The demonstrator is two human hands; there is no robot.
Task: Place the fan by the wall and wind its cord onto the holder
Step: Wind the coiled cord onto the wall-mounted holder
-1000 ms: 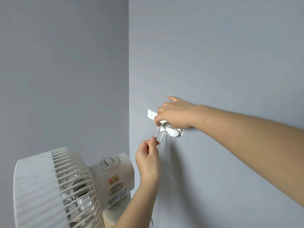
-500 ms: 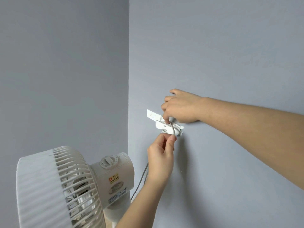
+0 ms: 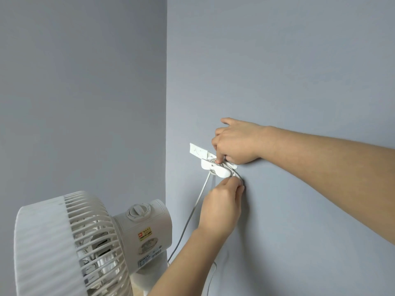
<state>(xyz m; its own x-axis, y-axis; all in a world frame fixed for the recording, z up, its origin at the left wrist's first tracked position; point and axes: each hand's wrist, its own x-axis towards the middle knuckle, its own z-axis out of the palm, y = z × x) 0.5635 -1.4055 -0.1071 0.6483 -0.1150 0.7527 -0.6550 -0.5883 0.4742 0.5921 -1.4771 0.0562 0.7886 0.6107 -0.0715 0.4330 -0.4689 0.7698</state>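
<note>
There was one holder [image 3: 215,168], one fan [image 3: 89,242] down-left of it, one cord [image 3: 193,210] hanging from it, and two hands: left hand [image 3: 222,208] below it, right hand [image 3: 237,142] above.

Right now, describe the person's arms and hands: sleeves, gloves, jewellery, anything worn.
Both are bare. The left hand and right hand wear no gloves, and no rings show. The left forearm and right forearm carry no sleeve, watch or band up to the frame's edge.

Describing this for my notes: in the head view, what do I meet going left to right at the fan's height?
Fan grille → control dial → cord → left hand → right forearm
</note>
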